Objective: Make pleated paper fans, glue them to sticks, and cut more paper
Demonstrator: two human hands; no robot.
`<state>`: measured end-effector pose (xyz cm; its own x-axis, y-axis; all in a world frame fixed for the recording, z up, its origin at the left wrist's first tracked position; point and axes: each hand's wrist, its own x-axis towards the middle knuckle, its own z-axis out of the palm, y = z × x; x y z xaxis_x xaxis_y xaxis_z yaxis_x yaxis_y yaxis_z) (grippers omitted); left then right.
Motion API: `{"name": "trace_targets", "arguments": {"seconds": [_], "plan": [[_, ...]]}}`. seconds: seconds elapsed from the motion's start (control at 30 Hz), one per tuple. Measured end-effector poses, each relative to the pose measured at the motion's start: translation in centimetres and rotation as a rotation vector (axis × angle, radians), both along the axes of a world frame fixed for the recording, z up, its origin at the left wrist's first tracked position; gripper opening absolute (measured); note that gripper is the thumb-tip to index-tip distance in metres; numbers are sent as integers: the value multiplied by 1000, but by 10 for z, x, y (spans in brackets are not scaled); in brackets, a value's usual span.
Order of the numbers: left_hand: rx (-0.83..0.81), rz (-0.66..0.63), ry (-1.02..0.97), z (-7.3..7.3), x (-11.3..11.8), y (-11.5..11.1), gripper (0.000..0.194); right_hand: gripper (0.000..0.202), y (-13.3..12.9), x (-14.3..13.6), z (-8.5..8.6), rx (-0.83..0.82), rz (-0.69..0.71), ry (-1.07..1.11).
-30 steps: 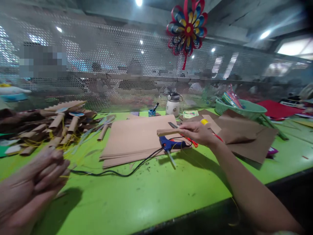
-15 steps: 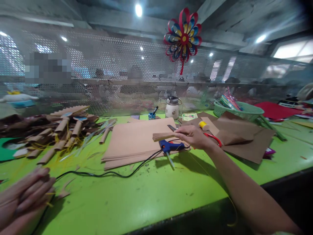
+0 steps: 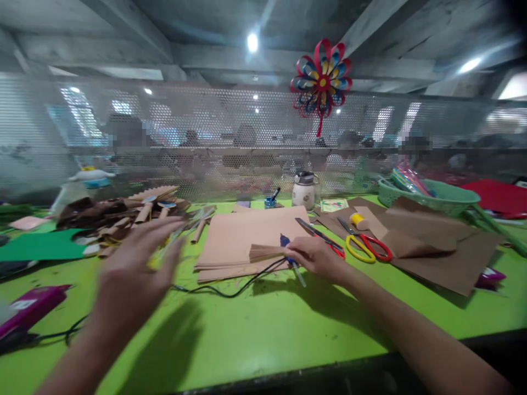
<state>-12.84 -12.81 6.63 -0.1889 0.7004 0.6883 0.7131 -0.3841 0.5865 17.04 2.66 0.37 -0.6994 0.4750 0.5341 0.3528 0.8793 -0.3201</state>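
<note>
My right hand (image 3: 310, 255) pinches one end of a narrow strip of folded brown paper (image 3: 265, 252), its layered edges fanning slightly at the free end. Behind and under that hand lies a blue glue gun (image 3: 284, 240), mostly covered, with a clear glue stick poking out below. A stack of brown paper sheets (image 3: 234, 233) is just beyond. My left hand (image 3: 135, 269), blurred by motion, is raised over the table with fingers stretched out and thumb apart; nothing shows in it. Past its fingertips are brown paper tubes (image 3: 144, 213) with yellow strings.
Red- and yellow-handled scissors (image 3: 362, 247), a yellow thread spool (image 3: 359, 221) and dark brown paper (image 3: 444, 247) lie right. Behind are a white bottle (image 3: 303, 192) and a green basket (image 3: 436, 197). A magenta box (image 3: 35, 307) lies left; a black cord (image 3: 230, 295) crosses the table.
My left hand has risen and moved right from the lower left, its curled fingers now stretched out. My right hand still grips the folded paper, now lower. The view has shifted left and up.
</note>
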Motion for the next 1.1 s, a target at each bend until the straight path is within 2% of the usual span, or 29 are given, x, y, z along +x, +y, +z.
{"name": "trace_targets", "arguments": {"seconds": [0.03, 0.07, 0.13, 0.23, 0.43, 0.57, 0.67, 0.77, 0.87, 1.0, 1.1], "plan": [[2, -47, 215, 0, 23, 14, 29, 28, -6, -4, -3, 27, 20, -16], [-49, -163, 375, 0, 45, 27, 30, 26, -11, -8, -6, 46, 44, -25], [-219, -341, 580, -4, 80, 49, 22, 21, -19, -12, -9, 65, 87, -7], [-408, -448, 745, -12, 100, 69, 14, 20, -22, -13, -11, 58, 137, 43], [-374, -545, 723, -32, 81, 89, 22, 22, -11, -10, -15, -21, 146, 92], [-403, -511, 720, -43, 67, 98, 21, 22, -5, -6, -15, -74, 51, -12], [-455, -464, 733, -45, 63, 98, 21, 22, -5, -5, -16, -106, 24, -32], [-487, -437, 763, -42, 67, 95, 20, 20, -8, -7, -19, -121, 54, 27], [-462, -455, 761, -43, 72, 92, 20, 21, -13, -11, -21, -129, 88, 88], [-380, -492, 674, -52, 71, 92, 19, 20, -19, -15, -20, -184, 107, 133], [-351, -527, 563, -49, 68, 94, 17, 15, -22, -17, -14, -318, 97, 154]]}}
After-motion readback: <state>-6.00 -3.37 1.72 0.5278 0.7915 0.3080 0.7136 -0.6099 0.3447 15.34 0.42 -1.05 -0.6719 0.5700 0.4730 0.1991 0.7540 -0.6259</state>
